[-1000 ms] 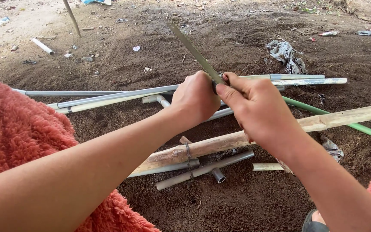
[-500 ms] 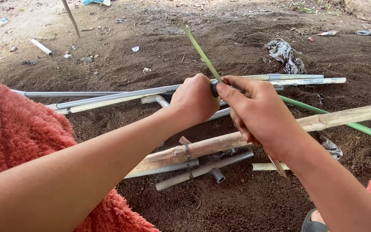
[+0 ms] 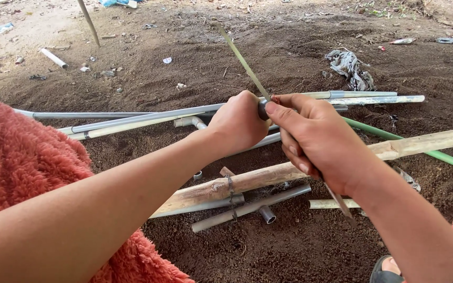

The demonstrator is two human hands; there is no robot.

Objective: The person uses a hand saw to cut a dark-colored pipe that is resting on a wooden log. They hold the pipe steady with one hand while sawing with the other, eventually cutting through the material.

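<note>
Both forearms are bare from elbow to wrist, with no watch, ring or glove on the left hand (image 3: 237,126) or the right hand (image 3: 318,144). A fuzzy coral-red fleece garment (image 3: 22,167) with a thick, tufted pile bunches below and behind the left hand; a smaller patch of it shows behind the right hand. A dark sandal (image 3: 386,270) lies below the right hand.

Both bare forearms stretched forward, converging mid-frame. Left hand (image 3: 239,123) curled into a closed fist, knuckles up. Right hand (image 3: 318,141) just beside it, thumb pressing forward, fingers folded under.
</note>
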